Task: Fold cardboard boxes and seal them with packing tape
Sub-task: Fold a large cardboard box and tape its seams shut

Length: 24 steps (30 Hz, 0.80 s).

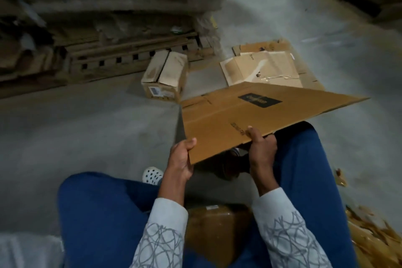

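A flattened cardboard box [250, 119] is held in the air over the person's lap, tilted, with its far corner reaching out toward 2 o'clock of the view and a black printed label [260, 100] on its upper face. Both hands grip its near edge. The left hand [180, 159] pinches the near-left corner with the thumb on top and the fingers underneath. The right hand [261, 150], at 3 o'clock from the left one, clamps the same edge further along, thumb pressed on the upper face and fingers curled below. Patterned pale sleeves [161, 241] cover both forearms, and blue trousers [97, 213] fill the view from 5 to 8 o'clock. A white perforated shoe [152, 175] shows just at 9 o'clock of the left wrist. Between the knees, at 6 o'clock, sits a brown box [215, 224], partly hidden by the arms. On the grey floor [87, 126], a small assembled box [165, 76] stands at 11 o'clock from the held sheet, its top flaps closed. Flat cardboard pieces [265, 67] lie at 12 o'clock, just beyond the sheet's far edge. A tall stack of flattened cardboard [108, 6] fills the view from 9 to 12 o'clock. Torn cardboard scraps [369, 241] lie at 4 o'clock, beside the right knee.
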{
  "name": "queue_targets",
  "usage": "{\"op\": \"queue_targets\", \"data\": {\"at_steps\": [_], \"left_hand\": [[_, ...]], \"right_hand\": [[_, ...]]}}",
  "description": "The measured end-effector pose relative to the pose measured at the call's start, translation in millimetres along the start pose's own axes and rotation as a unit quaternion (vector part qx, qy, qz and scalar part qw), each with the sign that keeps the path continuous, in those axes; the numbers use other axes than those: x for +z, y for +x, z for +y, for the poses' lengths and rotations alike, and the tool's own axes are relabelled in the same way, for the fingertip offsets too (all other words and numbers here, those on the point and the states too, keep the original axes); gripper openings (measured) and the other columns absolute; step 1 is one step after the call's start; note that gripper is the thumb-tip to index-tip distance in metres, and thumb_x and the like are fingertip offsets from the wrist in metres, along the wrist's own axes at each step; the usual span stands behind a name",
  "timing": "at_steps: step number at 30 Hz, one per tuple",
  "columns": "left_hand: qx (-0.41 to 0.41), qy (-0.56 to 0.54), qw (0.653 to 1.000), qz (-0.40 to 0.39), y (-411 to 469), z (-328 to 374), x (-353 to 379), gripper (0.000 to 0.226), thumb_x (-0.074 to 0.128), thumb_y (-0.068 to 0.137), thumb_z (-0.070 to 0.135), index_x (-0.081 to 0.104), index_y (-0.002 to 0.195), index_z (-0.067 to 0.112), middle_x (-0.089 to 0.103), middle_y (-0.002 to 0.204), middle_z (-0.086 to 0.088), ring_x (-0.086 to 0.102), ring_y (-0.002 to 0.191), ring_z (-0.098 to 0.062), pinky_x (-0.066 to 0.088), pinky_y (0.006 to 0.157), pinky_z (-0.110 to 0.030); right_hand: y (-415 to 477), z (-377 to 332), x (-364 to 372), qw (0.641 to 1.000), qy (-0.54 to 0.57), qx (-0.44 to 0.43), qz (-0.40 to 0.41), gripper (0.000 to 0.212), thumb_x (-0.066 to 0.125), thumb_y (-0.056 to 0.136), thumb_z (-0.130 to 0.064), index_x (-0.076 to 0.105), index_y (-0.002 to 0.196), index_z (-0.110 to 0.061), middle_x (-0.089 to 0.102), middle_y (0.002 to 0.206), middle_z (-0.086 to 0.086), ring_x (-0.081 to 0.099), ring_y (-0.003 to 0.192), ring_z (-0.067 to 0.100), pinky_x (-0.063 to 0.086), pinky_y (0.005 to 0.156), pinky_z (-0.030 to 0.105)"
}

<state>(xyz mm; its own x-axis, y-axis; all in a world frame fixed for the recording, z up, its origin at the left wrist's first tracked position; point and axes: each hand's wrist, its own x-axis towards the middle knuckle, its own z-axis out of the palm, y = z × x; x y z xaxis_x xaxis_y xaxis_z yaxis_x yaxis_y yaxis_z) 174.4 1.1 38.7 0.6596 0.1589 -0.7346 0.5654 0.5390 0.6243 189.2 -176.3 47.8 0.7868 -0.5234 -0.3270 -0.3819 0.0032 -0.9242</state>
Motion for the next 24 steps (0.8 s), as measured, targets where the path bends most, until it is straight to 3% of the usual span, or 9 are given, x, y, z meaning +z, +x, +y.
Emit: {"op": "queue_targets", "data": {"at_steps": [4, 6, 8, 10, 14, 17, 19, 22, 24], "left_hand": [[0.028, 0.045, 0.998, -0.037, -39.2, -5.0, -21.7, 0.028, 0.062, 0.098, 0.021, 0.064, 0.118, 0.001, 0.074, 0.099, -0.017, 0.071, 0.089, -0.03, 0.057, 0.08, -0.041], [0.057, 0.164, 0.985, -0.011, -57.4, -1.4, -25.7, 0.029, 0.065, 0.096, 0.034, 0.069, 0.104, 0.007, 0.074, 0.097, -0.015, 0.07, 0.083, -0.026, 0.056, 0.077, -0.039], [0.101, 0.355, 0.928, 0.049, -71.8, 7.7, -26.2, 0.035, 0.064, 0.095, 0.049, 0.068, 0.098, 0.014, 0.069, 0.105, -0.012, 0.066, 0.087, -0.021, 0.053, 0.077, -0.037], [0.18, 0.462, 0.865, 0.081, -92.0, 26.8, -21.2, 0.052, 0.059, 0.094, 0.059, 0.064, 0.126, 0.018, 0.062, 0.13, -0.008, 0.06, 0.113, -0.021, 0.051, 0.093, -0.039], [0.298, 0.4, 0.864, -0.066, -151.0, 77.1, 21.1, 0.063, 0.055, 0.088, 0.073, 0.058, 0.138, 0.036, 0.061, 0.134, 0.013, 0.059, 0.12, -0.008, 0.048, 0.094, -0.031], [0.359, 0.427, 0.824, -0.098, -173.3, 106.9, 66.6, 0.082, 0.063, 0.073, 0.083, 0.055, 0.14, 0.038, 0.061, 0.133, 0.012, 0.06, 0.117, -0.007, 0.053, 0.098, -0.042], [0.385, 0.506, 0.77, -0.057, -181.1, 119.6, 94.1, 0.091, 0.073, 0.066, 0.079, 0.052, 0.143, 0.036, 0.061, 0.134, 0.007, 0.06, 0.117, -0.014, 0.053, 0.097, -0.043], [0.459, 0.638, 0.607, 0.115, -177.2, 128.2, 111.9, 0.042, 0.076, 0.083, 0.041, 0.068, 0.121, 0.027, 0.071, 0.109, -0.003, 0.068, 0.104, -0.026, 0.051, 0.079, -0.032], [0.503, 0.63, 0.562, 0.182, -174.6, 131.4, 103.5, 0.018, 0.065, 0.091, 0.028, 0.071, 0.105, 0.019, 0.07, 0.093, -0.007, 0.07, 0.091, -0.029, 0.051, 0.072, -0.031]], "right_hand": [[-28.6, -35.4, -7.5, 0.997, -0.02, -0.062, -0.043, 0.02, 0.066, 0.092, -0.027, 0.06, 0.08, -0.011, 0.063, 0.083, 0.006, 0.058, 0.077, 0.025, 0.047, 0.066, 0.039], [-40.0, -58.4, -13.3, 0.993, -0.032, -0.096, -0.065, 0.02, 0.063, 0.094, -0.026, 0.057, 0.079, -0.014, 0.059, 0.08, 0.003, 0.055, 0.075, 0.022, 0.046, 0.067, 0.039], [-49.1, -74.8, -15.2, 0.986, -0.054, -0.131, -0.089, 0.021, 0.061, 0.093, -0.028, 0.056, 0.079, -0.013, 0.059, 0.079, 0.003, 0.056, 0.075, 0.023, 0.046, 0.067, 0.04], [-59.5, -87.5, -12.5, 0.979, -0.061, -0.152, -0.119, 0.023, 0.061, 0.087, -0.037, 0.059, 0.079, -0.016, 0.065, 0.079, 0.003, 0.064, 0.075, 0.026, 0.054, 0.067, 0.045], [-83.5, -100.6, -9.1, 0.968, -0.084, -0.179, -0.154, 0.027, 0.056, 0.078, -0.047, 0.061, 0.077, -0.021, 0.069, 0.077, 0.001, 0.068, 0.07, 0.027, 0.059, 0.068, 0.052], [-105.6, -106.9, -7.6, 0.951, -0.115, -0.218, -0.189, 0.042, 0.045, 0.075, -0.059, 0.062, 0.081, -0.02, 0.069, 0.072, 0.002, 0.069, 0.064, 0.025, 0.059, 0.064, 0.049], [-124.7, -107.5, -3.6, 0.927, -0.117, -0.265, -0.237, 0.045, 0.046, 0.079, -0.057, 0.064, 0.083, -0.016, 0.072, 0.072, 0.002, 0.069, 0.06, 0.019, 0.059, 0.061, 0.038], [-140.4, -99.6, 7.9, 0.883, -0.126, -0.347, -0.288, 0.023, 0.066, 0.09, -0.041, 0.068, 0.091, -0.019, 0.073, 0.089, 0.001, 0.067, 0.078, 0.013, 0.047, 0.065, 0.012], [-139.0, -96.4, 12.8, 0.862, -0.107, -0.332, -0.368, 0.028, 0.072, 0.089, -0.033, 0.065, 0.113, -0.02, 0.069, 0.108, 0.0, 0.066, 0.091, 0.012, 0.053, 0.077, 0.023]]}}
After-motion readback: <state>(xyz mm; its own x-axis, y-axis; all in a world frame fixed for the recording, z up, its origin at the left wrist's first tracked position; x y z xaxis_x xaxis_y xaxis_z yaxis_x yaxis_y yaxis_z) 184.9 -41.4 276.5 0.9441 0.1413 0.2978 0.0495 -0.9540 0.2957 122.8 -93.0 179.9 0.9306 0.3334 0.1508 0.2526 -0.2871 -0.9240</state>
